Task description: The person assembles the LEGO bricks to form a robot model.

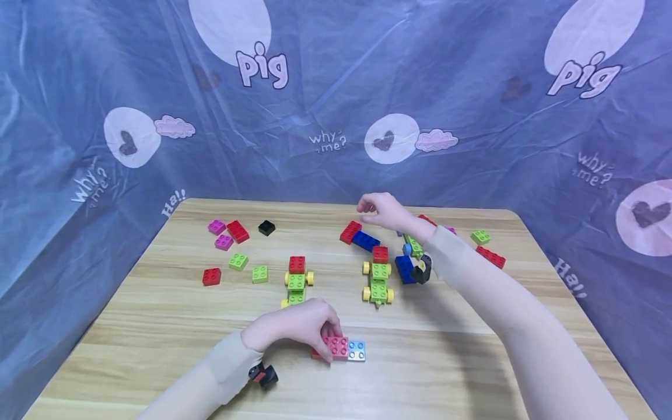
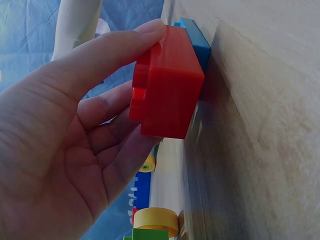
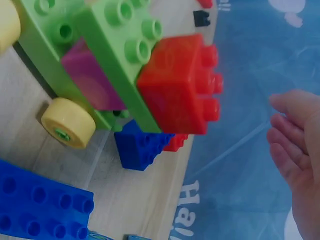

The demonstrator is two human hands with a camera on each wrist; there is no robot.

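Note:
My left hand (image 1: 301, 322) pinches a red building brick (image 1: 338, 348) near the front of the table, thumb on one side and fingers on the other. A light blue brick (image 1: 356, 350) sits at its right end, lower than the red one in the left wrist view; whether they are joined I cannot tell. Over the back of the table hovers my right hand (image 1: 385, 211), its fingers loosely bent and holding nothing. Nearest below it lie a red brick (image 1: 350, 232) and a dark blue brick (image 1: 366, 241).
Two green brick cars with yellow wheels, one on the left (image 1: 296, 283) and one on the right (image 1: 379, 280), stand mid-table. Beside the right car lies another dark blue brick (image 1: 405, 269). Loose bricks, including a black one (image 1: 266, 227), lie left and right. A blue curtain (image 1: 336, 87) hangs behind.

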